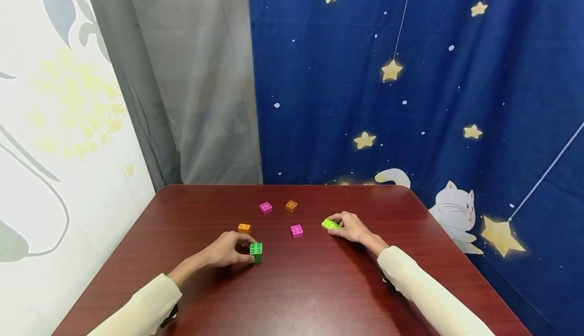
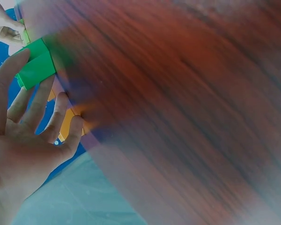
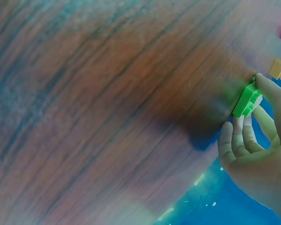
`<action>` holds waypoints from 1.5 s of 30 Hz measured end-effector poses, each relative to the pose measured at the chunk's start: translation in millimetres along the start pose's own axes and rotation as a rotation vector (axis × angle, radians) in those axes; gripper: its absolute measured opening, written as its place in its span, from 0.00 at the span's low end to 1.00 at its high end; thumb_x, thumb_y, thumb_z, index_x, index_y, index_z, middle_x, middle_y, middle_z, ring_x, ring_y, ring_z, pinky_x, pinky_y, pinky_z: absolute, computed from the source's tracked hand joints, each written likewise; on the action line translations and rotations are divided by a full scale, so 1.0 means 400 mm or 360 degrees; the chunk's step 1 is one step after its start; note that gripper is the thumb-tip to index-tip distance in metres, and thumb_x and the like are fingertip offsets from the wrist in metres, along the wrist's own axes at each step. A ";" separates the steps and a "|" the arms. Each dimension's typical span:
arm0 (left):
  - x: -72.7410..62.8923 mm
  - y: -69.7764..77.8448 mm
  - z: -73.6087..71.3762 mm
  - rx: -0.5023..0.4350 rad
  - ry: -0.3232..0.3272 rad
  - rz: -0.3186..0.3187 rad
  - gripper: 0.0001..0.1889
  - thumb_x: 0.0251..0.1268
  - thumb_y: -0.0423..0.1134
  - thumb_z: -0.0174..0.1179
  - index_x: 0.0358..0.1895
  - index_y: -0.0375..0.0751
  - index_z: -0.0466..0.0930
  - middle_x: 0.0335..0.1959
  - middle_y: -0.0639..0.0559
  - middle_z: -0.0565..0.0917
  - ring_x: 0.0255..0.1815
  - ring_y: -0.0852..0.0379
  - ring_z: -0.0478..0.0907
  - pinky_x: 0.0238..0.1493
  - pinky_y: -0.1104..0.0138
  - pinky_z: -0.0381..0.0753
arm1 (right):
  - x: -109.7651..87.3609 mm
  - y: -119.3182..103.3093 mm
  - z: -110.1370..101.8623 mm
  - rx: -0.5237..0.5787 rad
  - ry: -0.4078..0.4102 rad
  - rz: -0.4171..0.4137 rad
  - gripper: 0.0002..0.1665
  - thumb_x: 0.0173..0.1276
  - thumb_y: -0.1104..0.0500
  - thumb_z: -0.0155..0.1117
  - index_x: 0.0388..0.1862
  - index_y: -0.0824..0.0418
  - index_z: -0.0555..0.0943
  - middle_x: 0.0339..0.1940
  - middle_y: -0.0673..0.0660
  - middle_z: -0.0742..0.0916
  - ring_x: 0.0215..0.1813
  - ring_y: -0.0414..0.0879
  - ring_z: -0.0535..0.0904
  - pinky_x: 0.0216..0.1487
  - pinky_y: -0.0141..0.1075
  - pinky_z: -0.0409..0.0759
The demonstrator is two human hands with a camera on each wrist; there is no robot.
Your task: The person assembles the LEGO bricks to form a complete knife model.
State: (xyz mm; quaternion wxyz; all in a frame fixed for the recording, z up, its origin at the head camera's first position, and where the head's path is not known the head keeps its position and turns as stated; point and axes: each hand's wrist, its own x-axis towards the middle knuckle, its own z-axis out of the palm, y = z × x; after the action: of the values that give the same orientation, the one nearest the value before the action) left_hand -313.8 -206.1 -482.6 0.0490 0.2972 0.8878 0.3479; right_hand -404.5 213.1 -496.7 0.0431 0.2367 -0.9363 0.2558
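My left hand [image 1: 223, 250] grips a green building brick [image 1: 256, 252] with four studs on top, thumb on the near side and fingers on the far side. In the left wrist view the thumb lies against this green brick [image 2: 39, 70], and the other fingers spread below it. Farther right, my right hand [image 1: 350, 227] pinches a longer lime-green brick [image 1: 329, 224] between thumb and fingers, close over the table. The right wrist view has the lime-green brick [image 3: 246, 100] with its studs turned toward the palm. An orange brick [image 1: 244, 228] sits just beyond the left hand's fingers.
Between the hands lies a magenta brick [image 1: 297, 231]. Toward the back are another magenta brick [image 1: 265, 208] and a brown-orange brick [image 1: 291, 205]. The dark red wooden table [image 1: 310, 295] ends near a grey curtain [image 1: 210, 98] and a blue star-patterned curtain [image 1: 328, 98].
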 end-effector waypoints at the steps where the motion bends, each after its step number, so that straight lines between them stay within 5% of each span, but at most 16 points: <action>1: 0.002 0.000 0.001 -0.0004 0.0001 0.0003 0.16 0.62 0.44 0.75 0.51 0.45 0.87 0.40 0.57 0.89 0.46 0.52 0.86 0.51 0.53 0.84 | 0.000 0.001 -0.001 0.0002 -0.0004 -0.0005 0.24 0.64 0.56 0.78 0.58 0.62 0.86 0.41 0.56 0.86 0.39 0.47 0.81 0.41 0.37 0.78; 13: 0.011 0.008 0.011 -0.0014 0.0025 0.0040 0.15 0.63 0.43 0.75 0.51 0.46 0.87 0.38 0.58 0.89 0.44 0.53 0.86 0.51 0.52 0.84 | 0.007 -0.039 -0.034 0.0115 0.0046 -0.0115 0.23 0.66 0.57 0.77 0.57 0.65 0.86 0.41 0.57 0.88 0.41 0.48 0.81 0.42 0.35 0.78; 20: 0.012 0.003 0.016 -0.0012 0.0031 0.0045 0.16 0.61 0.44 0.77 0.50 0.47 0.87 0.37 0.58 0.88 0.43 0.53 0.86 0.50 0.55 0.84 | 0.004 -0.088 -0.046 0.0159 0.0068 -0.0223 0.23 0.65 0.55 0.78 0.56 0.63 0.86 0.41 0.56 0.87 0.43 0.50 0.82 0.46 0.46 0.82; 45: 0.022 0.007 0.021 0.0018 0.0075 -0.0050 0.15 0.57 0.44 0.79 0.46 0.46 0.89 0.36 0.58 0.89 0.42 0.53 0.86 0.49 0.52 0.84 | 0.015 -0.286 0.005 0.0200 -0.0066 -0.0445 0.22 0.63 0.52 0.80 0.55 0.56 0.89 0.40 0.48 0.87 0.43 0.44 0.81 0.40 0.34 0.78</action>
State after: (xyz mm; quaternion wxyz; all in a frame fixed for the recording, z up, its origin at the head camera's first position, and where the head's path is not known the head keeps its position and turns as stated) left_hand -317.2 -194.6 -486.3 0.0319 0.2754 0.8952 0.3491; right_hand -356.3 122.9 -444.5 0.0441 0.3723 -0.8770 0.3006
